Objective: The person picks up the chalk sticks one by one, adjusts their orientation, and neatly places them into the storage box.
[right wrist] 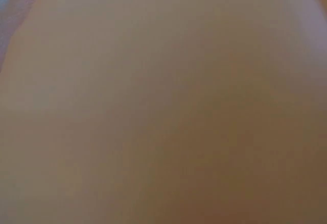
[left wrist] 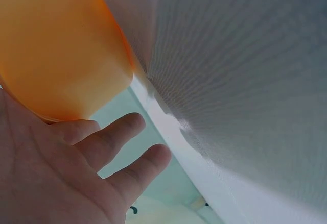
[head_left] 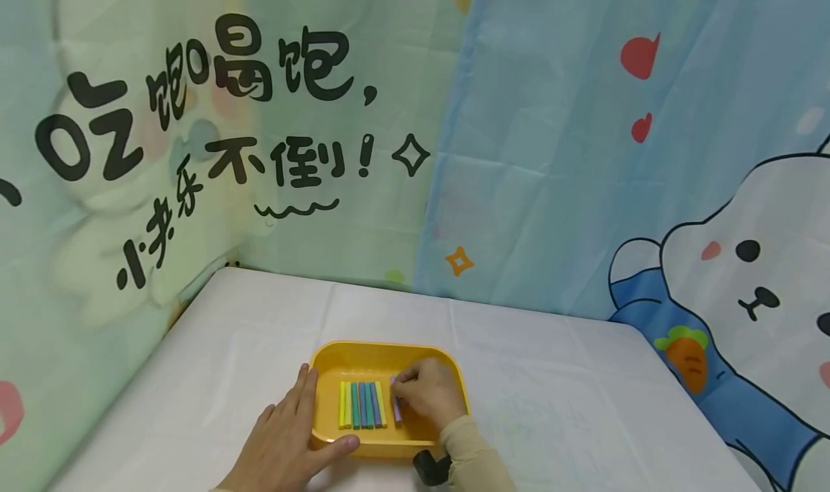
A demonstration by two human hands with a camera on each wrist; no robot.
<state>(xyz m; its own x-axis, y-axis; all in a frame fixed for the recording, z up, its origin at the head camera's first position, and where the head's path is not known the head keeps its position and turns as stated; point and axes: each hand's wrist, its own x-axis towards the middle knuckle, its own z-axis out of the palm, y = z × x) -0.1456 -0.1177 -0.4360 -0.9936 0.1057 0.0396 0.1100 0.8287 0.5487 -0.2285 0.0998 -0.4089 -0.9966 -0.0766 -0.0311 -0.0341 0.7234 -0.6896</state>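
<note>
A yellow tray (head_left: 376, 449) sits on the white-covered table. A row of slim chalk-like sticks (head_left: 362, 405) in yellow, green and purple lies side by side inside it. My right hand (head_left: 431, 395) reaches over the tray's right part and pinches the upper end of a purple stick (head_left: 398, 410), which stands apart to the right of the row. Along the left wall rests my left hand (head_left: 285, 434), fingers extended and thumb by the front rim. The left wrist view shows this hand (left wrist: 66, 163) against the tray's outer side (left wrist: 61, 50). Skin fills the blurred right wrist view.
White cloth (head_left: 583, 405) covers the table around the tray. A black object (head_left: 431, 469) is at my right wrist, by the tray's front edge. Printed curtains (head_left: 551, 153) hang behind and to the left of the table.
</note>
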